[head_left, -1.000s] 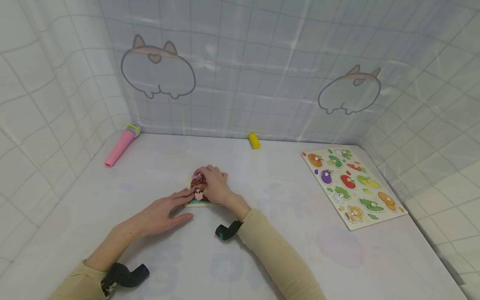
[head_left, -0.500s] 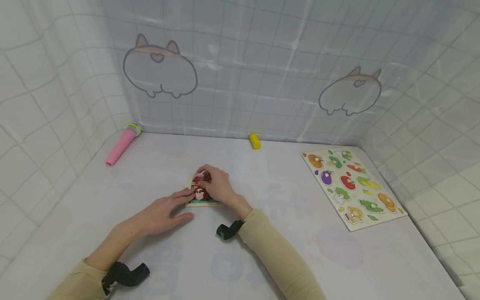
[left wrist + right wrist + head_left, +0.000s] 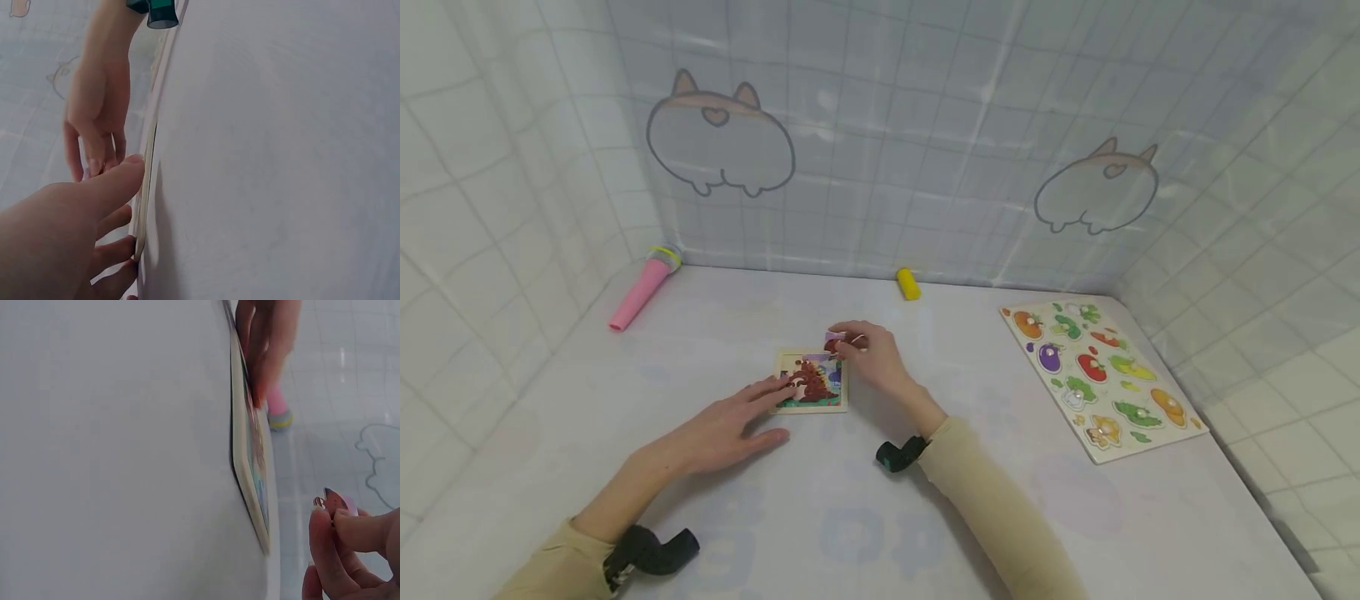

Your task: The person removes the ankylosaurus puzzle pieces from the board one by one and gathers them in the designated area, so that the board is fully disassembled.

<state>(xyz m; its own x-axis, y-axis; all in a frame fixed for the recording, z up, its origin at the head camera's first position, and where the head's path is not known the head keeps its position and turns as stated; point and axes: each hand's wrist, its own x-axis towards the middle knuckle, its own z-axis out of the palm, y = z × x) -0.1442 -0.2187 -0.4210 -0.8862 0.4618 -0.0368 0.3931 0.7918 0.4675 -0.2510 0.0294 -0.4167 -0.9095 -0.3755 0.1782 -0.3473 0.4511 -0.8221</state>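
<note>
A small square jigsaw puzzle [image 3: 812,387] in a pale wooden frame lies flat on the table, its picture showing a reddish-brown animal. With fingers stretched out, my left hand [image 3: 730,425] rests on the puzzle's left side. Between thumb and fingers, my right hand [image 3: 876,358] pinches a puzzle piece [image 3: 832,342], brown and lilac, just above the puzzle's far right corner. The right wrist view shows that piece [image 3: 334,503] held clear of the puzzle board [image 3: 250,450]. In the left wrist view, my left fingers [image 3: 115,250] touch the frame's edge.
A vegetable peg puzzle board [image 3: 1105,375] lies at the right of the table [image 3: 970,500]. Near the back wall is a yellow cylinder-like block [image 3: 907,284]. A pink toy microphone [image 3: 643,290] lies at the back left. Tile-patterned sheets rise behind and at both sides.
My right hand has lifted the puzzle piece off the puzzle and moved right with it, uncovering more of the picture. My left hand has stayed in place.
</note>
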